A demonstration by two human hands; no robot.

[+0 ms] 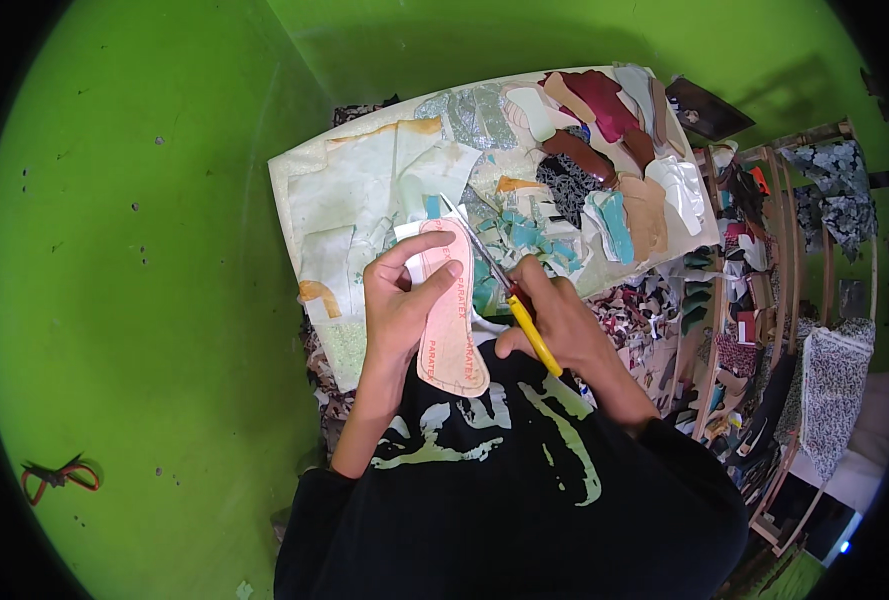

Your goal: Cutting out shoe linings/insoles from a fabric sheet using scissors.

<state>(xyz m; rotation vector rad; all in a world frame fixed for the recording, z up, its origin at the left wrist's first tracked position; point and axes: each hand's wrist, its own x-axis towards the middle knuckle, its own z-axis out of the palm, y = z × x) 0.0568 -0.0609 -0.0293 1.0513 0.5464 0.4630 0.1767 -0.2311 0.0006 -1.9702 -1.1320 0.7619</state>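
Observation:
My left hand [392, 305] pinches a pink shoe insole [448, 345] with red print, its thumb on top and its fingers at the upper part. A white sheet piece [407, 231] shows from under the insole's far end. In my right hand [566, 322] is a pair of scissors [532, 335] with yellow and red handles. Their blades lie along the insole's right edge and point away from me; whether they are parted is hard to make out. Both hands are above the near side of a work table [282, 185].
Teal and white scraps [526, 238] litter the table. Stacked sole-shaped pieces [576, 155] in brown, maroon and white lie at its far right. To the right stands a wooden rack [790, 250] with hanging cloth. Green walls [164, 300] border the left and back; red-handled scissors [61, 474] hang at left.

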